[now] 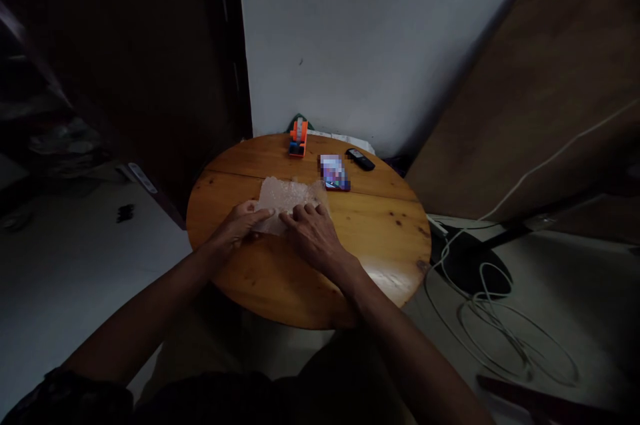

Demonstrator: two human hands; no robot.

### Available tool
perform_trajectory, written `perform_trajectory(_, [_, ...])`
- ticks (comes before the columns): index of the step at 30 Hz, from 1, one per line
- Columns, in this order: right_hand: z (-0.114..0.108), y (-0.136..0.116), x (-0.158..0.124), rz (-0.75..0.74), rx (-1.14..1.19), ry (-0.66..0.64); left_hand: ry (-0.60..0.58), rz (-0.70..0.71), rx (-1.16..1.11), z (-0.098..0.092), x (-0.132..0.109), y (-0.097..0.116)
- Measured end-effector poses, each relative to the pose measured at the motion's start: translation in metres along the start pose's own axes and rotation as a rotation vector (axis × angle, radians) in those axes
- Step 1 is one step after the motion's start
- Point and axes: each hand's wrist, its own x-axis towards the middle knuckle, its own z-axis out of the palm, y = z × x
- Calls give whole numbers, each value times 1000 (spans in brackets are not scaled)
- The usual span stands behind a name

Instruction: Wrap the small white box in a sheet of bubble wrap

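White wall (pixel 375 31) at the back, dark door (pixel 150 45) to the left, brown board (pixel 550 91) leaning on the right. The room is dim. A round wooden table (pixel 350 265) stands in the corner, with a loose white cable (pixel 500 325) coiled on the floor to its right.

A person sits at the near edge with both forearms over the table. A bubble wrap sheet (pixel 287 197) lies flat at mid-table, slightly left of centre, its near edge under both hands.

The left hand (pixel 241 221) is at the sheet's near-left corner. Its thumb lies on top and the fingers are curled, so it looks like a pinch on that corner, though the underside is hidden. The right hand (pixel 315 235) lies palm down, with the fingers (pixel 305 211) slightly spread and the tips pressing on the near-right edge. It grips nothing.

Behind the sheet:
- A phone (pixel 334 173) sits just beside the far-right corner.
- A black remote (pixel 361 159) lies a little further back.
- An orange dispenser (pixel 299 137) stands near the wall edge.

Risks, as a judgement:
- The sheet is light and slick on varnished wood, and only its near edge is held, so a push could make it skid or bunch up.
- The far corner could nudge the phone.
- The cable on the floor is a trip hazard for anyone who stands up.

The far half of the sheet lies free, beyond all the fingertips.
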Motion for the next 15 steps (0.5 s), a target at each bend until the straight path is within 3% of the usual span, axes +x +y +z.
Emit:
perform_trajectory(10, [-1, 4, 7, -27, 25, -27, -48, 48, -36, 25, 6, 7])
perform_trajectory(15, [-9, 8, -6, 35, 238, 6, -225, 40, 27, 28, 2, 17])
